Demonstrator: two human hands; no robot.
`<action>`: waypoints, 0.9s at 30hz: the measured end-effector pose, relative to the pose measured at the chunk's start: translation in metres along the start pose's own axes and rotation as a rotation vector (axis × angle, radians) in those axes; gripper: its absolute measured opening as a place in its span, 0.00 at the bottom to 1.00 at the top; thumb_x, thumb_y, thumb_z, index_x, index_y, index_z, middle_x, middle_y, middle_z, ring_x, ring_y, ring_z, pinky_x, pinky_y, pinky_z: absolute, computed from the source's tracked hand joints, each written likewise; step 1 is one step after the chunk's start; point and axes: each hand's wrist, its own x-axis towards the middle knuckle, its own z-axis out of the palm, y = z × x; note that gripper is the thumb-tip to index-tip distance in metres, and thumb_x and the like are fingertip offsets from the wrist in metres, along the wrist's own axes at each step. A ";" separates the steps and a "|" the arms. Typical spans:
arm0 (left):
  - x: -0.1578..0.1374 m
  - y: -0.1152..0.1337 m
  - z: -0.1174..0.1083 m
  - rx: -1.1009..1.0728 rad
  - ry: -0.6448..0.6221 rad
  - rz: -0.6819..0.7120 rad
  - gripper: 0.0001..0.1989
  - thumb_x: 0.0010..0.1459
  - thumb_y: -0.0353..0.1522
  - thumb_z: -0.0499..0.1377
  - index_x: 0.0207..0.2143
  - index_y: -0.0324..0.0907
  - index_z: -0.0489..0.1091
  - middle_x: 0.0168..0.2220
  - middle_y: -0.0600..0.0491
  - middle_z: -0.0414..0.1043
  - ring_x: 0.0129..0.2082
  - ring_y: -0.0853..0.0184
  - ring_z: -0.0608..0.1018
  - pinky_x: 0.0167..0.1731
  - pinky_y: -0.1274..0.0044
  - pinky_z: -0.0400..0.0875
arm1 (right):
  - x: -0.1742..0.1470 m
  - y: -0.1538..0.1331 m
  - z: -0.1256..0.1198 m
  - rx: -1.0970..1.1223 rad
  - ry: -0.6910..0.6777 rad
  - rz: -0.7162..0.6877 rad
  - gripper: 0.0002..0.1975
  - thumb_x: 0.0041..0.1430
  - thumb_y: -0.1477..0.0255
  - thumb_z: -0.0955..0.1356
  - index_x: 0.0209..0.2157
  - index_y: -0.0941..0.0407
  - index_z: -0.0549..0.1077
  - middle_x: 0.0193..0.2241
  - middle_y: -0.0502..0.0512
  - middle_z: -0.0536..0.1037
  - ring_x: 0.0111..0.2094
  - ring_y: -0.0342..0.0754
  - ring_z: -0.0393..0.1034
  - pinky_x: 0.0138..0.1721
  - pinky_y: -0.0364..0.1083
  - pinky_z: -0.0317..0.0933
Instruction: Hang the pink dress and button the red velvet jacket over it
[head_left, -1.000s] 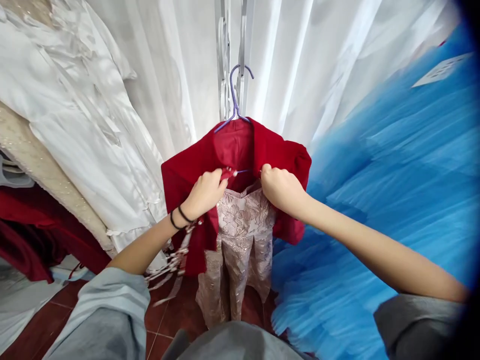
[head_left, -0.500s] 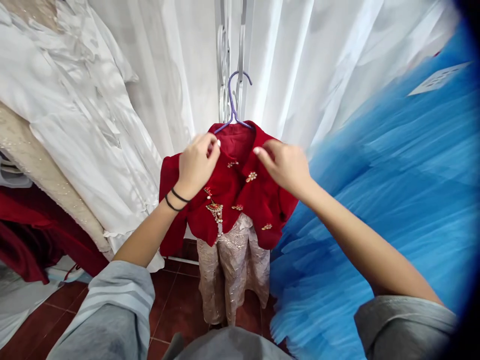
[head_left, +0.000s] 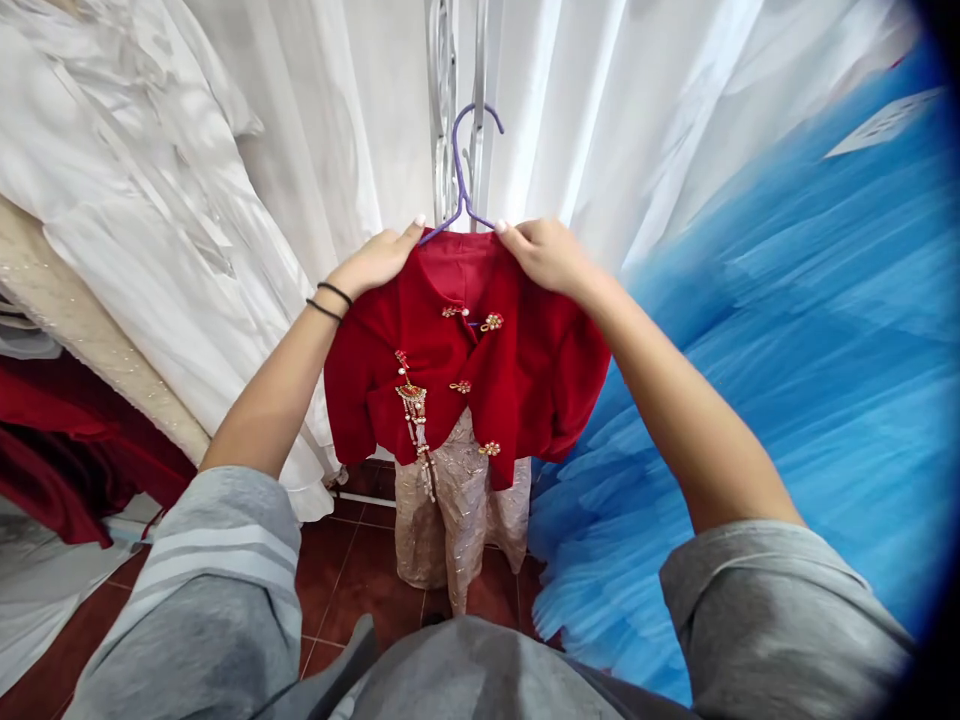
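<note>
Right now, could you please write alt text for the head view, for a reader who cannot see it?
The left hand and right hand hold a red jacket with beaded clasps by its shoulders on a purple hanger, a shiny pale garment showing below. White garments hang at left, blue tulle at right.

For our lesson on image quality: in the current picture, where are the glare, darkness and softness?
Head view: bright streaks on the white curtain, right of the purple hanger; black curved band along the right edge; blue tulle looks soft; red jacket fairly sharp.
</note>
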 end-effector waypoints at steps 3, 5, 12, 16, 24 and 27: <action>-0.036 0.011 0.011 0.115 0.163 0.250 0.25 0.65 0.50 0.49 0.49 0.41 0.72 0.46 0.43 0.75 0.54 0.53 0.72 0.59 0.61 0.62 | -0.067 -0.028 0.014 -0.133 0.242 -0.025 0.29 0.68 0.54 0.55 0.59 0.58 0.65 0.52 0.68 0.71 0.58 0.65 0.62 0.57 0.62 0.58; -0.060 0.020 0.023 0.247 0.134 0.468 0.22 0.63 0.44 0.56 0.56 0.43 0.68 0.55 0.43 0.71 0.60 0.52 0.68 0.64 0.57 0.54 | -0.119 -0.043 0.041 -0.205 0.239 -0.046 0.32 0.67 0.56 0.58 0.66 0.58 0.57 0.62 0.69 0.62 0.63 0.67 0.55 0.60 0.64 0.54; -0.065 0.034 0.047 0.497 -0.035 0.604 0.18 0.61 0.21 0.49 0.41 0.43 0.76 0.36 0.48 0.75 0.42 0.59 0.76 0.62 0.58 0.58 | -0.185 -0.013 0.106 -0.320 -0.048 0.064 0.34 0.60 0.78 0.57 0.68 0.55 0.56 0.56 0.70 0.71 0.51 0.62 0.68 0.47 0.60 0.65; -0.049 0.047 0.028 0.402 0.105 0.556 0.16 0.62 0.24 0.47 0.39 0.42 0.74 0.38 0.48 0.75 0.41 0.59 0.76 0.50 0.64 0.65 | -0.179 -0.031 0.067 -0.044 0.074 0.189 0.22 0.62 0.74 0.57 0.51 0.55 0.75 0.41 0.61 0.80 0.40 0.56 0.73 0.50 0.58 0.64; -0.016 0.057 0.051 0.314 -0.033 0.257 0.11 0.60 0.31 0.55 0.24 0.40 0.69 0.25 0.49 0.72 0.31 0.60 0.76 0.44 0.64 0.64 | -0.155 -0.122 0.112 0.219 0.055 0.036 0.26 0.69 0.67 0.51 0.57 0.55 0.70 0.53 0.58 0.75 0.55 0.51 0.69 0.59 0.50 0.60; -0.020 0.057 0.043 0.134 0.137 0.290 0.15 0.66 0.33 0.49 0.29 0.41 0.70 0.30 0.49 0.74 0.34 0.62 0.75 0.43 0.67 0.65 | -0.142 -0.109 0.150 0.273 -0.054 0.048 0.27 0.68 0.66 0.55 0.65 0.60 0.61 0.64 0.61 0.65 0.64 0.52 0.60 0.65 0.52 0.56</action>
